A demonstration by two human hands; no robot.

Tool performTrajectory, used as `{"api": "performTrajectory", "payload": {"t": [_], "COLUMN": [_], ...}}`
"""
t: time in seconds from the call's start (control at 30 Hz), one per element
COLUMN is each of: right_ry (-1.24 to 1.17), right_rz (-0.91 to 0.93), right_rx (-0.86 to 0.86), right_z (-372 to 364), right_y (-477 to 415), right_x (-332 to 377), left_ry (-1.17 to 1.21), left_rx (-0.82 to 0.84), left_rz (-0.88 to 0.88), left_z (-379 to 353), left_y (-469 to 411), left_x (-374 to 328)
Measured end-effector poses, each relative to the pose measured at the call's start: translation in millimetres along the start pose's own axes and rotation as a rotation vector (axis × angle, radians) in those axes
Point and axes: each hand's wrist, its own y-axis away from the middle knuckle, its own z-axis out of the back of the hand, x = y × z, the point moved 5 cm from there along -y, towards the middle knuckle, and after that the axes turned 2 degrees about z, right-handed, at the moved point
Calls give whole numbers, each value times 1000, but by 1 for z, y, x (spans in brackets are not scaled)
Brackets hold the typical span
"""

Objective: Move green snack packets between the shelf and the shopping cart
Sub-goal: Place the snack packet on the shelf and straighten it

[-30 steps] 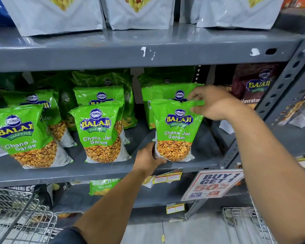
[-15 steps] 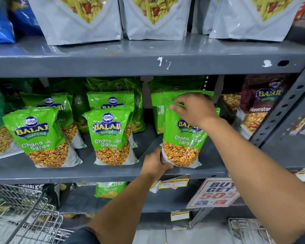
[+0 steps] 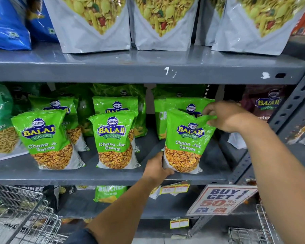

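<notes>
Green snack packets [image 3: 187, 138], blue-and-yellow logo, white lettering, orange-yellow contents pictured, white base. Grey metal shelf [image 3: 113, 176]. White pouches [image 3: 93, 41] above, yellow-green mix printed. Blue bags [image 3: 9, 29], upper left edge. Maroon packet [image 3: 264, 106], right edge.

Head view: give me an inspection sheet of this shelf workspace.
Surface: grey metal shelf, chipped paint on the upper edge.
Job's things: right green packet upright, held; two more front packets standing.
Clutter: offer sign, price tags.
Grippers: left hand at packet's bottom; right hand pinching its top.
Cables: nothing seen.
Surroundings: wire cart lower left, white pouches above.
</notes>
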Motion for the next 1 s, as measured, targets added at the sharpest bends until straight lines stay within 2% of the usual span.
{"api": "performTrajectory", "payload": {"t": [0.1, 0.23, 0.4, 0.47, 0.6, 0.7, 0.77, 0.9, 1.0], "right_ry": [-12, -155, -346, -391, -362, -348, -372, -353, -363], "right_rz": [90, 293, 358, 309, 291, 278, 268, 172, 175], "right_rx": [-39, -179, -166, -156, -99, -120, -199, -469, -505], "right_z": [1, 5, -13, -24, -40, -42, -41, -49, -49], "right_y": [5, 4, -20, -36, -55, -60, -58, -43, -42], "right_x": [24, 80, 147, 166, 194, 194, 193, 190, 208], "left_ry": [87, 117, 18, 15, 41, 1, -6, 22, 22], "left_rx": [-49, -261, -597, -539, -253, -216, -217, -170, -167], "left_rz": [-61, -78, 74, 82, 72, 119, 121, 104, 96], "left_z": [6, 39, 123, 152, 179, 182, 183, 186, 188], "left_y": [25, 91, 124, 105, 57, 39, 35, 33, 34], "left_x": [3, 50, 106, 106, 101, 111, 116, 116, 117]}}
